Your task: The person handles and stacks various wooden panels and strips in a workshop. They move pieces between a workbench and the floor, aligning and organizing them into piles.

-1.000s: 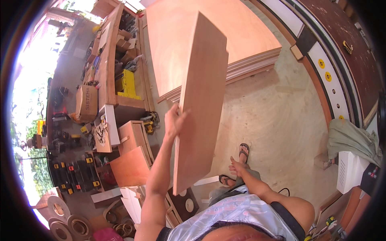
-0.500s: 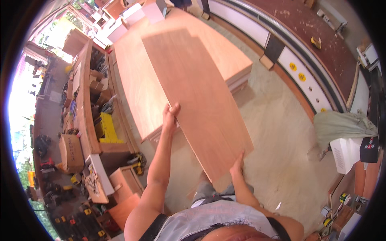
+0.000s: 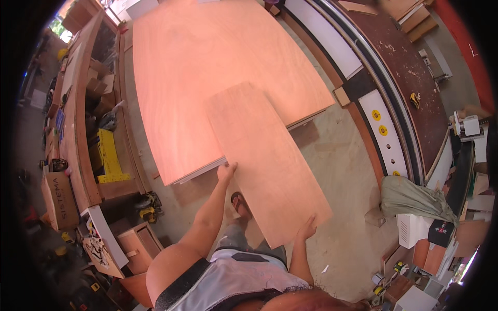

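Centre frame: panel [image 3: 267,160] gripped at left edge by left hand [image 3: 226,171], near corner by right hand [image 3: 308,228], fingers closed on it. Far end already over sheet stack [image 3: 207,62]; near end unlowered, above floor [image 3: 342,155].

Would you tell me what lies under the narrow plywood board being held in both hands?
Under the far end of the narrow plywood board lies the large plywood stack. Its near end hangs over concrete floor, with a sandalled foot showing beside it. Whatever sits directly beneath is covered.
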{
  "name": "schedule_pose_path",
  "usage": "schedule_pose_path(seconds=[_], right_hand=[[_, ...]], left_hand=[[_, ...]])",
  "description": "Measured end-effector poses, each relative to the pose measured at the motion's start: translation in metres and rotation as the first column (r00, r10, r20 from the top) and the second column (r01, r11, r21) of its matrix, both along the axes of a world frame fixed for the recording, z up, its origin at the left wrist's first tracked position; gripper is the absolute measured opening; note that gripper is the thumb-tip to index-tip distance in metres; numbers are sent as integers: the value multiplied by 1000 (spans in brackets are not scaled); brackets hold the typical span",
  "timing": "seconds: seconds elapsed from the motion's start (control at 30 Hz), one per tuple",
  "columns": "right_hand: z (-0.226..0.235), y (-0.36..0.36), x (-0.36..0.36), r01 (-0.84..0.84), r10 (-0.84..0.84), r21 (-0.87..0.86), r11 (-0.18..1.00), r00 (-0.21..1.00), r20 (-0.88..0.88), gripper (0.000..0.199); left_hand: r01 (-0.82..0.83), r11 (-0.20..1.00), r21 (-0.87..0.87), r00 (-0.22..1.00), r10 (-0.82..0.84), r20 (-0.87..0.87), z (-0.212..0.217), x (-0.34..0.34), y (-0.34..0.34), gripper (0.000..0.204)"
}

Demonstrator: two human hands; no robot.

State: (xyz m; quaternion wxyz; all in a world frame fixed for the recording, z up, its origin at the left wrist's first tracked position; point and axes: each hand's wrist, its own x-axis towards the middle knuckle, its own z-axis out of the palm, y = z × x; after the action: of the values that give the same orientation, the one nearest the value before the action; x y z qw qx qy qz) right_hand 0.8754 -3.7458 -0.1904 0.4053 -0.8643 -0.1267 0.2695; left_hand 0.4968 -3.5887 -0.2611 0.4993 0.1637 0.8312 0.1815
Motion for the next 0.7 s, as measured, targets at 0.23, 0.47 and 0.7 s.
schedule_pose_path(seconds=[0.23,0.47,0.7], right_hand=[[53,77,-7,33,-43,-58,998,983,-180,66],[25,127,13,36,-15,71,997,960,-279,78],[16,159,-10,-143,148,41,989,915,-375,75]], left_hand=[[537,802,263,774,-344,-532,86,57,75,64],[706,697,126,689,-635,-351,82,100,69,68],[282,907,313,950,-218,-224,50,39,-12,64]])
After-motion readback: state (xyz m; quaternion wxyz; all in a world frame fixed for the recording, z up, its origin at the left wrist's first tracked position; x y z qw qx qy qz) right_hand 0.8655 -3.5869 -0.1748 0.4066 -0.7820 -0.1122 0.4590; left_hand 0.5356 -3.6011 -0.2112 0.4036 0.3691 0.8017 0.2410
